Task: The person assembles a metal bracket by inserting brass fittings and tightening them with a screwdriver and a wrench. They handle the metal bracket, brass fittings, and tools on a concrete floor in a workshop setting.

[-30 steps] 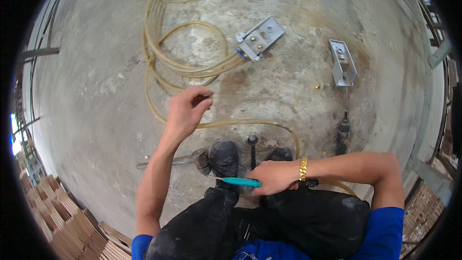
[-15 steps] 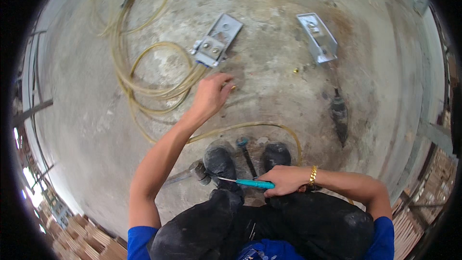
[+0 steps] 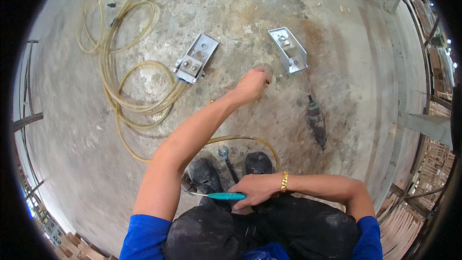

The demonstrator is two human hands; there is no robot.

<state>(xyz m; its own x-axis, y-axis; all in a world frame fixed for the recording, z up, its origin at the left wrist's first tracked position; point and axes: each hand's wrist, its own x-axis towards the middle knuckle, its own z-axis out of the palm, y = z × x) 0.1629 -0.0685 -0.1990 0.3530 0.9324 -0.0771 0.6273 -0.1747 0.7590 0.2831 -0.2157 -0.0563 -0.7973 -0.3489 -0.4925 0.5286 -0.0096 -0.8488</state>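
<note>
The left grip (image 3: 253, 84) is stretched out low over the floor (image 3: 356, 67), just beside a grey metal box (image 3: 285, 58), but apart from it. Its fingers are curled and a bit blurry, and I cannot tell if they hold anything. The right grip (image 3: 257, 190) is wrapped around a teal tool (image 3: 226, 196), which sits above the shoes (image 3: 204, 173) with its thin tip to the left

To do this reach well, I think it helps to keep both feet flat and lean slowly. The tips of the finger and thumb should be best for tiny bits. The sharp-looking tip should stay low, away from the legs and the other arm

The teal handle looks smooth and fat, and its tip is thin and shiny. The metal box is long, with flat sides and an open top. A second metal box (image 3: 196, 62) has two round bolt heads and a round hole. By it, the bendy yellow hose (image 3: 107, 67) lies in big loops. A tiny gold bit (image 3: 211, 100) is near the left arm, a hard wrench (image 3: 229, 162) lies between the shoes, and a dark, fat power tool (image 3: 316, 120) rests on the rough, stained floor
</note>
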